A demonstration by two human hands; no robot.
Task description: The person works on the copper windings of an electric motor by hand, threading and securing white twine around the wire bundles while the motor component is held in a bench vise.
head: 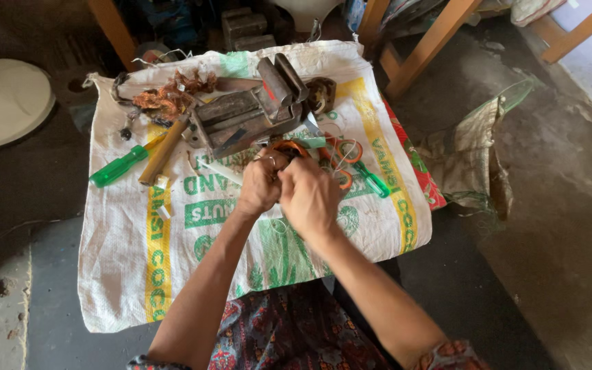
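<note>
Your left hand and right hand meet, fingers clamped on an orange loop, near the metal vise on the woven sack.

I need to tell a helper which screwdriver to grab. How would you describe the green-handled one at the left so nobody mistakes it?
Start at the white woven sack spread on the floor, and go to its upper left edge, left of the grey metal vise. The screwdriver lies slanted there beside a wooden handle. Its translucent green grip, half off the sack, is larger than the small green screwdriver right of the hands.
</note>
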